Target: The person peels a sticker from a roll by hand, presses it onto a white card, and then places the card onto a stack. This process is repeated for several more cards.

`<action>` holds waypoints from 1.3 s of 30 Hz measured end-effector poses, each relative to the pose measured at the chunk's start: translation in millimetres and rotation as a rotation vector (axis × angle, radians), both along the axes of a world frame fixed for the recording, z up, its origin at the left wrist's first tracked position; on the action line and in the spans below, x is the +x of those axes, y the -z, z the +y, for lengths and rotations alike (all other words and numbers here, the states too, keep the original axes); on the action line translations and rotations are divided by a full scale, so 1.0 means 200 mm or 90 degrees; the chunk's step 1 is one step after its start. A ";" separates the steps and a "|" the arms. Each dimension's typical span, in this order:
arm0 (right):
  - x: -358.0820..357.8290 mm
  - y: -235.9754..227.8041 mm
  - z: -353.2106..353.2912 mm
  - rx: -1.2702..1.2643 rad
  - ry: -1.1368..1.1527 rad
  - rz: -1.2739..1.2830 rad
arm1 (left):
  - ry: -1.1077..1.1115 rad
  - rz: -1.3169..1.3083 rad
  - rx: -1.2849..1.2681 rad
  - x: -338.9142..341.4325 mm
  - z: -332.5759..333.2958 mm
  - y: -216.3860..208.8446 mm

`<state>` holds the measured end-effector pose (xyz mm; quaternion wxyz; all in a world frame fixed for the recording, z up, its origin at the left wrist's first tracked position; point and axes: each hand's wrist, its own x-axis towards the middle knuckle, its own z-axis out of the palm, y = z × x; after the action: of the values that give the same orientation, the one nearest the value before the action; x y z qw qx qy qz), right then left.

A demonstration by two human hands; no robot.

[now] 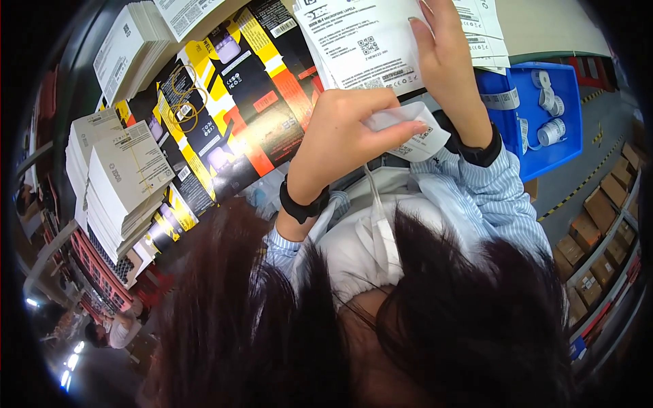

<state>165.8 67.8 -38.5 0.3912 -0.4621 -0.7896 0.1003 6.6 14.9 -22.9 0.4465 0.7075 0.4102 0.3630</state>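
Observation:
My left hand (350,126) is closed on a white label strip (425,143), its thumb stretched along the printed labels. The strip curls over beside my right wrist. Above it lies a stack of white printed sheets (364,44) with a square code and small text. My right hand (445,58) rests at the right side of these sheets, thumb and fingers stretched out over them. Its fingertips run up to the picture's top edge and are partly cut off. Both wrists wear dark bands.
Black, yellow and orange printed packaging (252,129) covers the surface at left, with yellow rubber bands (183,109) on it. Stacks of white folded cartons (126,173) stand further left. At right, a blue bin (568,129) holds several label rolls (551,131). Cardboard boxes (598,197) line a shelf beyond.

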 end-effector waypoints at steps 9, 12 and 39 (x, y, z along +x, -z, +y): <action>0.08 -0.13 -0.17 0.001 -0.184 -0.336 | 0.165 -0.043 -0.024 -0.13 -0.02 -0.06; 0.12 -0.08 -0.15 0.065 -0.201 -0.353 | 0.208 -0.083 0.012 -0.16 -0.03 -0.09; 0.35 -0.05 -0.20 0.018 -0.216 0.209 | 0.144 -0.061 -0.041 -0.06 -0.03 -0.12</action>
<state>235.6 28.1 -27.6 0.4985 -0.2948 -0.7829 0.2273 -6.2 8.7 1.0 0.5259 0.7166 0.3173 0.3305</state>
